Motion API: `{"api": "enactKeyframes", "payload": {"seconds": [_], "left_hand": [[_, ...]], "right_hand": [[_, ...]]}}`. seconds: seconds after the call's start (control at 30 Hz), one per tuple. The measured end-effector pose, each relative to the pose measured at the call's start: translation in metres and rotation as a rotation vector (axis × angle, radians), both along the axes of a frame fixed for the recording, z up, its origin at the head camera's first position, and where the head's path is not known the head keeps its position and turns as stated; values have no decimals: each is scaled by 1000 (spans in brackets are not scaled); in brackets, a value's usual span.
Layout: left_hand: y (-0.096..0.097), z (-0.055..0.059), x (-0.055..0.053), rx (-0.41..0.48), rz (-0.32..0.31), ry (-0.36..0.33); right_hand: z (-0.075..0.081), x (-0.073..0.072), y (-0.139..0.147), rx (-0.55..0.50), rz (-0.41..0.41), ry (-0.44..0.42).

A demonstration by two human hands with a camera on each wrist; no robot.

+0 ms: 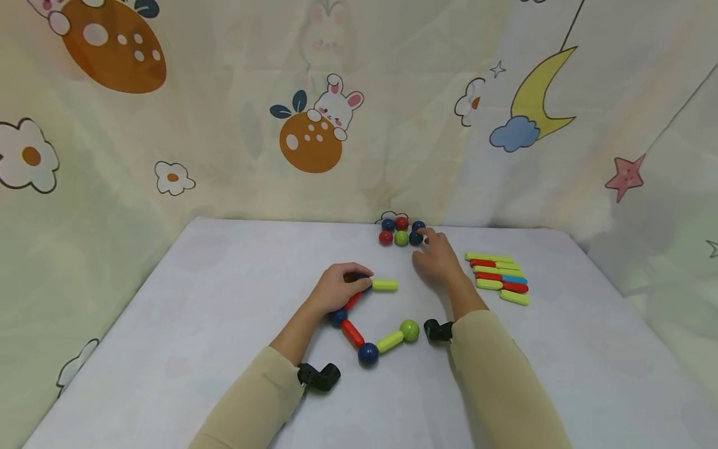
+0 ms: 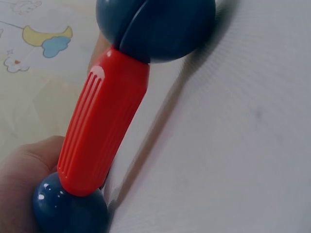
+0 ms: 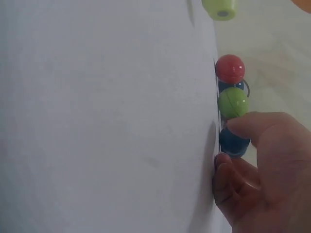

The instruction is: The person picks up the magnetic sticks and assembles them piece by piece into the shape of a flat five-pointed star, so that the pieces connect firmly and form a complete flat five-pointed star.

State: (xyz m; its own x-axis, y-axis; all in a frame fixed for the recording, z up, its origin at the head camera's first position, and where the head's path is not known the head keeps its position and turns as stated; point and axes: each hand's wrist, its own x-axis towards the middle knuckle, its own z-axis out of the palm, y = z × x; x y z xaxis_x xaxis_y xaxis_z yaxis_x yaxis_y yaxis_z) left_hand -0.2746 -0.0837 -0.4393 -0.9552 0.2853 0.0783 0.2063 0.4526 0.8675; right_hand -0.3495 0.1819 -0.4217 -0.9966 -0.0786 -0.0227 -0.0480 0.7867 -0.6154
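Note:
My left hand [image 1: 339, 287] pinches a blue ball [image 2: 68, 208] at the upper end of a bent chain of balls and rods on the table. From that ball a yellow-green rod [image 1: 384, 285] points right, and a red rod [image 2: 102, 124] runs to another blue ball [image 1: 338, 317]. A second red rod [image 1: 353, 333], a blue ball [image 1: 368, 354], a yellow-green rod [image 1: 389, 341] and a green ball [image 1: 409, 330] continue the chain. At the table's far edge, my right hand [image 1: 440, 259] holds a blue ball [image 3: 235, 141] between thumb and fingers, beside a green ball [image 3: 233, 102].
Red balls [image 1: 385, 237] and blue balls [image 1: 388, 224] sit grouped at the far edge. Right of my right hand, several yellow-green, red and blue rods [image 1: 496, 271] lie in a stack of rows. A patterned cloth [image 1: 224, 156] hangs behind the white table [image 1: 224, 312].

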Motion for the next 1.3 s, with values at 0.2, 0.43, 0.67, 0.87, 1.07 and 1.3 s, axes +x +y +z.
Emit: {"api": "enactKeyframes", "payload": {"seconds": [0.2, 0.43, 0.67, 0.87, 1.07, 1.3], "left_hand": [[0, 1, 2, 0, 22, 12], [2, -1, 1, -10, 16, 0], [2, -2, 1, 2, 28, 5], [1, 0, 4, 5, 42, 2], [1, 0, 6, 7, 53, 5], [2, 1, 6, 10, 57, 2]], "right_hand": [[-2, 4, 5, -65, -72, 66], [3, 12, 11, -122, -59, -25], [7, 23, 11, -175, -50, -62], [11, 37, 8, -188, -8, -110], [10, 49, 10, -163, 90, -114], [9, 63, 11, -143, 225, -66]]}}
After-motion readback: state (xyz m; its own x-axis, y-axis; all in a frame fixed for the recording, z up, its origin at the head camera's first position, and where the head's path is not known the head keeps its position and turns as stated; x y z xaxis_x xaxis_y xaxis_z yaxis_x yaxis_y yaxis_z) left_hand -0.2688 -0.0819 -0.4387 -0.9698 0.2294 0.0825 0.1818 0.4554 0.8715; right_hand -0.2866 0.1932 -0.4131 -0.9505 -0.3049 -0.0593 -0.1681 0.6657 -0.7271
